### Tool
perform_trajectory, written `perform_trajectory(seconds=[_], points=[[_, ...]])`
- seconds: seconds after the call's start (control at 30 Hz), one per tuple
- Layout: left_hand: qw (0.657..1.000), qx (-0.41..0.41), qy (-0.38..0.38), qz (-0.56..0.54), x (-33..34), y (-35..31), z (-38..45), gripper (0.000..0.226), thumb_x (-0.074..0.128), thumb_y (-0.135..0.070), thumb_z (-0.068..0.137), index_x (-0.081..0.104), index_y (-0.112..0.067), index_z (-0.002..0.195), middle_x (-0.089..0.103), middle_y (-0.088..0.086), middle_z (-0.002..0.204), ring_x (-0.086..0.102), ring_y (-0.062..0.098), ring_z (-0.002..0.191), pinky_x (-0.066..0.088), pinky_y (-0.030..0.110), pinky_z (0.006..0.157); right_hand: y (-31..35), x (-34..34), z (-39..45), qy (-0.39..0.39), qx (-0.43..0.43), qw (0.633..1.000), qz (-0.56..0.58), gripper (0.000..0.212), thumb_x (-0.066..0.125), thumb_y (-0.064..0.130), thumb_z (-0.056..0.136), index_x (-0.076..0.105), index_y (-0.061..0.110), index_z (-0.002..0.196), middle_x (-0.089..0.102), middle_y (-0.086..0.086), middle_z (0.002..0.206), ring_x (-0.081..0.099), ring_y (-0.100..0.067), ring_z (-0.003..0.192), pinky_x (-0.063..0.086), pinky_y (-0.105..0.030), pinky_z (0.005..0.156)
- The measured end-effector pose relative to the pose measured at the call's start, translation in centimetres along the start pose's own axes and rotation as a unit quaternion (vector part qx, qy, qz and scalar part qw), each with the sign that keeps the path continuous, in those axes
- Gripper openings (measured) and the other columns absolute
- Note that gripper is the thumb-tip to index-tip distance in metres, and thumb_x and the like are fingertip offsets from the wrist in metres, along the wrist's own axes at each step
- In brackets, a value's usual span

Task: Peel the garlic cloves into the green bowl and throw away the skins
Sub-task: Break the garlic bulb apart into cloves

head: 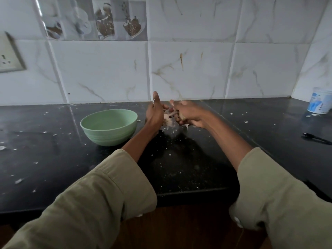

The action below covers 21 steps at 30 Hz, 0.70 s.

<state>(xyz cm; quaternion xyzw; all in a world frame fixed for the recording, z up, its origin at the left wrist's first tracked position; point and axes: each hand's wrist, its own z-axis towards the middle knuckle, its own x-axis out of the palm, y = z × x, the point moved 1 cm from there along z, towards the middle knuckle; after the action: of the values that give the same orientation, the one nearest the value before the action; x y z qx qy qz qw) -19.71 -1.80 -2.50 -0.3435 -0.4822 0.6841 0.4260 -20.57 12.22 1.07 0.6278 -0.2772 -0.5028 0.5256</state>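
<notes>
Wall socket [9, 56]: sitting on the tiled wall at far left, taking no part.
Bench [45, 159]: dark stone, carrying white flecks of skin scattered across its left and middle.
Green bowl [108, 126]: standing upright on the bench, just left of the hands; no clove is showing inside from this angle.
Left hand [154, 114]: hovering above the bench beside the bowl, thumb pointing up, palm facing right; its fingers [164, 106] are reaching toward the garlic, but blur is hiding whether they are pinching it or lying loose, so I cannot tell.
Garlic skins [169, 119]: pale papery pieces hanging between the two hands, with crumbs lying on the bench below; any clove among them is too blurred to make out.
Handling: the skins are likely featherlight, brittle and prone to drifting, so they are best gathered in cupped palms; a clove is probably small, firm and slightly sticky, best pinched at its ends.
Right hand [188, 114]: facing the left hand, fingers curling round a clump of skins.
Pen [316, 138]: lying on the bench at far right.
White tub [319, 103]: standing in the far right corner.
</notes>
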Motion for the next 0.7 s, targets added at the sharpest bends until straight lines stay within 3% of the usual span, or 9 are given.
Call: perform_trajectory(seconds=[0.13,0.2,0.3,0.43,0.53,0.63,0.7], points=[[0.999,-0.035,-0.005,-0.005,-0.35,0.00,0.36,0.077,0.015,-0.066,0.107,0.065,-0.011,0.086,0.064,0.009,0.080,0.056,0.017,0.069,0.040,0.029,0.061,-0.06,-0.15,0.12,0.013,0.018,1.000,0.017,0.041,0.053,0.037,0.107,0.063,0.000,0.123,0.068,-0.011,0.089,0.064,-0.011,0.063,0.056,-0.023,0.056],[0.999,-0.049,-0.002,-0.009,-0.42,0.25,0.63,0.078,0.015,-0.067,0.106,0.065,-0.011,0.084,0.066,0.016,0.084,0.059,0.023,0.070,0.046,0.030,0.064,-0.07,-0.02,0.10,0.028,0.024,0.999,0.017,0.033,0.056,0.029,0.107,0.062,-0.001,0.121,0.072,-0.018,0.105,0.071,-0.017,0.076,0.062,-0.027,0.062],[0.998,-0.059,-0.001,-0.017,-0.32,0.54,0.80,0.080,0.017,-0.074,0.102,0.065,-0.013,0.082,0.069,0.016,0.085,0.064,0.026,0.075,0.056,0.037,0.077,-0.08,-0.04,-0.04,0.044,0.028,0.998,0.029,0.025,0.056,0.020,0.106,0.061,-0.002,0.118,0.072,-0.021,0.109,0.074,-0.026,0.088,0.065,-0.034,0.075],[0.998,-0.059,-0.014,-0.001,-0.31,0.43,0.70,0.078,0.016,-0.072,0.103,0.064,-0.014,0.083,0.057,0.011,0.073,0.053,0.022,0.067,0.041,0.033,0.065,0.06,-0.21,-0.16,0.046,0.021,0.999,-0.003,0.023,0.060,0.021,0.105,0.065,0.001,0.115,0.074,-0.006,0.081,0.073,-0.013,0.065,0.059,-0.027,0.068],[0.998,-0.063,-0.016,-0.007,-0.53,0.56,0.80,0.078,0.015,-0.072,0.103,0.065,-0.015,0.083,0.062,0.011,0.076,0.059,0.024,0.073,0.045,0.036,0.071,0.22,-0.40,-0.17,0.053,0.014,0.998,0.010,0.015,0.065,0.020,0.102,0.064,0.006,0.106,0.074,-0.007,0.085,0.074,-0.014,0.069,0.062,-0.031,0.076],[0.997,-0.072,-0.018,-0.026,-0.53,0.27,0.76,0.077,0.015,-0.071,0.104,0.063,-0.016,0.079,0.060,0.009,0.071,0.057,0.023,0.069,0.046,0.035,0.070,0.21,-0.73,-0.14,0.048,-0.002,0.999,-0.011,0.023,0.074,0.023,0.095,0.065,0.007,0.109,0.075,-0.006,0.093,0.075,-0.015,0.079,0.062,-0.034,0.084],[0.995,-0.075,-0.022,-0.058,-0.59,0.00,0.64,0.076,0.017,-0.070,0.105,0.061,-0.015,0.078,0.062,0.005,0.062,0.058,0.022,0.059,0.048,0.030,0.063,0.24,-0.90,-0.18,0.043,-0.013,0.999,-0.015,0.034,0.081,0.023,0.089,0.067,0.004,0.114,0.076,-0.007,0.096,0.075,-0.015,0.083,0.062,-0.030,0.078]])
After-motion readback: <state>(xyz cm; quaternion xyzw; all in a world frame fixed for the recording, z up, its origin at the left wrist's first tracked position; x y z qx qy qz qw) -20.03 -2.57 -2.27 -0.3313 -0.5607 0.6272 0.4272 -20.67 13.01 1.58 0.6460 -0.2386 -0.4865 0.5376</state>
